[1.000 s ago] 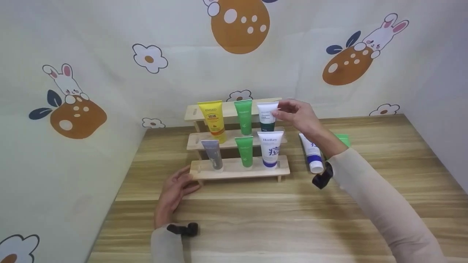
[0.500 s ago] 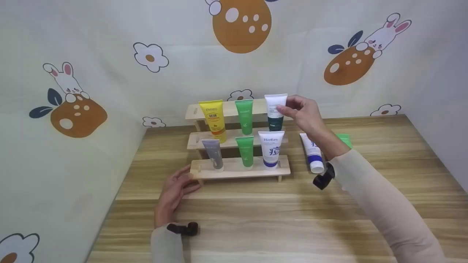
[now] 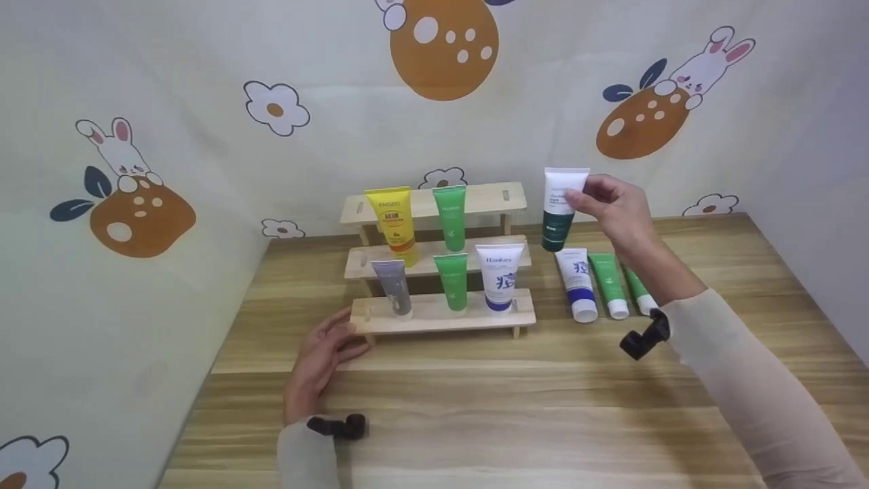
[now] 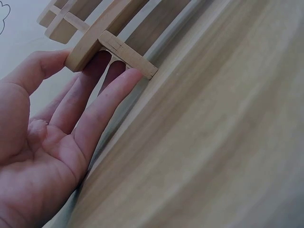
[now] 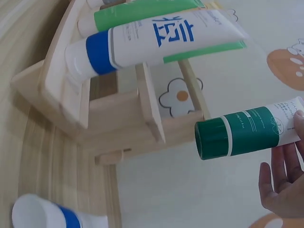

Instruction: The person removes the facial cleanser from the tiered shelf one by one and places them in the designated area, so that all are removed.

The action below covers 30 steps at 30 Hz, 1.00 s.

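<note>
Woodgrain tabletop [image 3: 461, 401] beneath stand [image 3: 425, 261], rabbit-print backdrop [image 3: 536, 125] behind

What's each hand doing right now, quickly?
Left hand: holding the wooden stand by one end of its lowest level.
Right hand: pinching a white-and-green tube in the air.

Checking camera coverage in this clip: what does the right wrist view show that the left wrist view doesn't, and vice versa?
Only right wrist: the right grip holding the green-and-white tube, the blue-banded white tube standing on the wooden rack, and a green tube beside it. Only left wrist: the left grip on a shelf end. Both: rack, tabletop and printed backdrop.
</note>
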Each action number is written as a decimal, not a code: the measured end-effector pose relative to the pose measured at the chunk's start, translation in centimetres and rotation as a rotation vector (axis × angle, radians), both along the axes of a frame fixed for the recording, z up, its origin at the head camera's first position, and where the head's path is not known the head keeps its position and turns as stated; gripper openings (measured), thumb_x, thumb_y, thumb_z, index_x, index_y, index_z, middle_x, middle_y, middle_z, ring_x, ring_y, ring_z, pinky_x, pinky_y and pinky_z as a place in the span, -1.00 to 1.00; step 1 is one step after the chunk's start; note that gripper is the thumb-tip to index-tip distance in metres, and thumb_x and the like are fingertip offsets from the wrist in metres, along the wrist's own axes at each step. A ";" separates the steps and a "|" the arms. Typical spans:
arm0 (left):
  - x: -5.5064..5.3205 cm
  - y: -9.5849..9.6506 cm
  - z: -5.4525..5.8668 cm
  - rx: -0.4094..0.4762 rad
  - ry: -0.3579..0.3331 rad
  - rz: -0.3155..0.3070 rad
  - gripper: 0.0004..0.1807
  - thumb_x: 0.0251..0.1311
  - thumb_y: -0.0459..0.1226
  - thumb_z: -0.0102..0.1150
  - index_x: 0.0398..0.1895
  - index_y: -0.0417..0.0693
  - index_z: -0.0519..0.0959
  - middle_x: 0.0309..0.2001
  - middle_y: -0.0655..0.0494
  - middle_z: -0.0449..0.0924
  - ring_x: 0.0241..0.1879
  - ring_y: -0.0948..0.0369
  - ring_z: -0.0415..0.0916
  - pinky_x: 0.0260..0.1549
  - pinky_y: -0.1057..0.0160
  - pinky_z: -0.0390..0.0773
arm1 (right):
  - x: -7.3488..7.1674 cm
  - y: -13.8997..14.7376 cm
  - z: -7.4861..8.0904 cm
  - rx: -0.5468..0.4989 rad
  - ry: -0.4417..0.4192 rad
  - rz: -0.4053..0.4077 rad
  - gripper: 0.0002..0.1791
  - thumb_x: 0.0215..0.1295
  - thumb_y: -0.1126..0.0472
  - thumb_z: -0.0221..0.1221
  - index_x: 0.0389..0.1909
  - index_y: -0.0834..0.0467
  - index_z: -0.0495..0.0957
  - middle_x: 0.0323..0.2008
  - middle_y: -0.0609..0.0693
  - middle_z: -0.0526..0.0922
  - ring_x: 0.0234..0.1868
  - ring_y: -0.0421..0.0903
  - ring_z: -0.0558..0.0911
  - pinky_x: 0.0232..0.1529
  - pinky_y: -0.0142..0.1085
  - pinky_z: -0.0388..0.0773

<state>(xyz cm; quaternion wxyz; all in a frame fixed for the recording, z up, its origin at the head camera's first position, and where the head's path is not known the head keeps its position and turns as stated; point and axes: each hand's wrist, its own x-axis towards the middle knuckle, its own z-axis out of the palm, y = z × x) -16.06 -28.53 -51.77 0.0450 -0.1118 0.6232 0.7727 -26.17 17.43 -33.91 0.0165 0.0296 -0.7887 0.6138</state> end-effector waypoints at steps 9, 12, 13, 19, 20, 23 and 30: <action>0.1 -0.1 -0.2 -0.005 0.006 0.010 -0.42 0.39 -0.40 0.08 0.46 -0.23 0.26 0.41 -0.29 0.31 -0.02 0.09 0.68 0.07 0.02 0.75 | 0.8 3.1 -0.9 0.024 -0.012 -0.017 -0.35 0.29 -0.15 0.26 0.29 0.11 0.47 0.00 -0.20 0.58 0.07 -0.16 0.48 0.15 -0.45 0.53; 0.0 0.0 -0.3 -0.005 0.011 0.014 -0.41 0.40 -0.40 0.08 0.47 -0.25 0.24 0.38 -0.32 0.32 -0.04 0.12 0.69 0.05 0.03 0.76 | 1.0 4.1 -1.1 0.056 -0.005 -0.017 -0.35 0.31 -0.15 0.24 0.32 0.12 0.46 -0.01 -0.23 0.58 0.06 -0.19 0.49 0.13 -0.51 0.55; -0.1 0.1 -0.3 -0.003 0.011 0.020 -0.40 0.39 -0.39 0.10 0.47 -0.25 0.25 0.37 -0.33 0.34 -0.05 0.12 0.69 0.05 0.03 0.76 | 1.1 4.5 -1.1 0.063 -0.006 -0.018 -0.34 0.31 -0.14 0.24 0.32 0.12 0.45 -0.01 -0.23 0.58 0.05 -0.20 0.51 0.13 -0.52 0.57; 0.0 0.1 -0.2 -0.009 -0.006 0.030 -0.42 0.38 -0.39 0.11 0.46 -0.20 0.28 0.35 -0.31 0.37 -0.04 0.10 0.70 0.05 0.03 0.76 | 1.5 6.7 -1.8 0.138 -0.062 -0.045 -0.27 0.30 -0.21 0.21 0.36 0.12 0.41 0.04 -0.21 0.55 0.04 -0.30 0.60 0.28 -0.34 0.63; 0.0 0.1 -0.2 -0.011 -0.012 0.029 -0.42 0.39 -0.39 0.09 0.46 -0.19 0.28 0.36 -0.28 0.36 -0.04 0.10 0.70 0.06 0.03 0.76 | 1.5 7.0 -1.9 0.148 -0.076 -0.047 -0.25 0.30 -0.23 0.20 0.38 0.11 0.40 0.07 -0.18 0.55 0.05 -0.28 0.60 0.32 -0.28 0.61; 0.0 0.0 -0.1 -0.023 -0.019 0.027 -0.43 0.41 -0.40 0.05 0.47 -0.20 0.27 0.39 -0.24 0.32 -0.02 0.11 0.68 0.07 0.04 0.75 | 1.6 8.0 -2.3 0.161 -0.112 -0.051 -0.18 0.26 -0.28 0.20 0.41 0.11 0.36 0.15 -0.11 0.51 0.11 -0.21 0.58 0.38 -0.14 0.56; -0.2 0.1 0.0 -0.025 -0.016 0.012 -0.43 0.41 -0.41 0.01 0.48 -0.21 0.25 0.41 -0.25 0.30 0.02 0.11 0.66 0.09 0.03 0.74 | 1.1 11.0 -3.8 0.133 -0.138 -0.087 -0.12 0.24 -0.28 0.21 0.43 0.18 0.32 0.00 -0.26 0.50 0.01 -0.32 0.54 0.01 -0.58 0.68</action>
